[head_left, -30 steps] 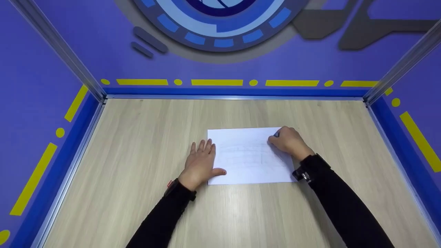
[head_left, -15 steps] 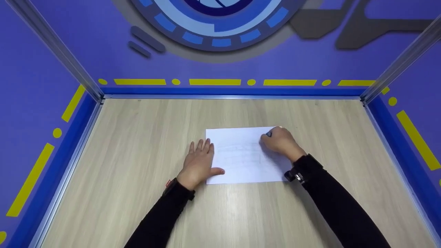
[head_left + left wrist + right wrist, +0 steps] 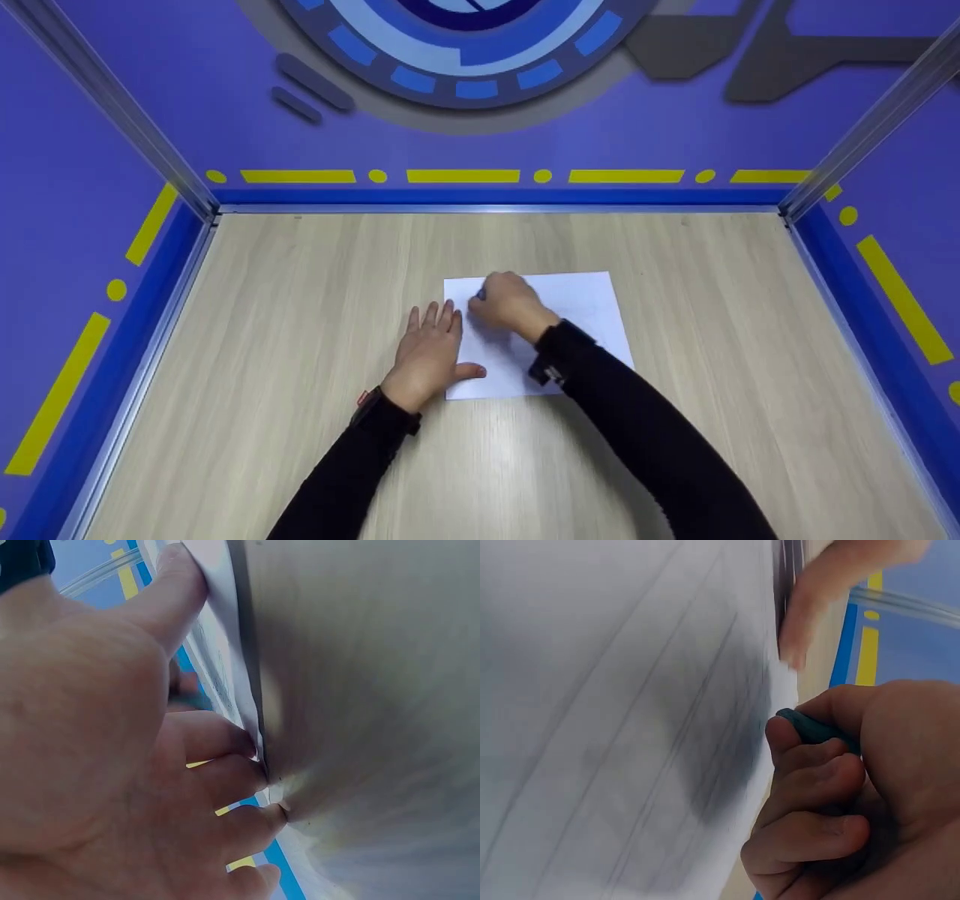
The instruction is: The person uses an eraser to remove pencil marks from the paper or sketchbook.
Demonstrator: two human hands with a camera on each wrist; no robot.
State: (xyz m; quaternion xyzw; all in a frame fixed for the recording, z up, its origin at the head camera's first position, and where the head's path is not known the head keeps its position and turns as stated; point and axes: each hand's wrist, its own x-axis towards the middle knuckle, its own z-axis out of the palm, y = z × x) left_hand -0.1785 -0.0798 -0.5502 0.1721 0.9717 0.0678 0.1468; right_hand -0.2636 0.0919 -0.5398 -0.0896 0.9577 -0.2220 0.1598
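Observation:
A white sheet of paper (image 3: 585,296) lies on the table, with faint grey lines and smudges, clearest in the right wrist view. My left hand (image 3: 427,356) rests flat over its left edge, fingers straight and thumb spread onto the sheet. Over the left part of the paper, my right hand (image 3: 510,304) pinches a small teal eraser-like piece (image 3: 814,729) between thumb and index finger. The other fingers are curled into the palm. Most of that piece is hidden by the hand. Whether its tip touches the paper cannot be told.
The wood-grain table (image 3: 315,300) surrounds the paper. Purple-blue panels with yellow marks, such as the back wall (image 3: 465,157), enclose it on three sides, with metal rails (image 3: 499,208) along their foot. A black band sits on each wrist.
The right hand has swept left across the sheet with the teal piece, from its upper right corner to beside the left hand. The left hand stays in place on the paper.

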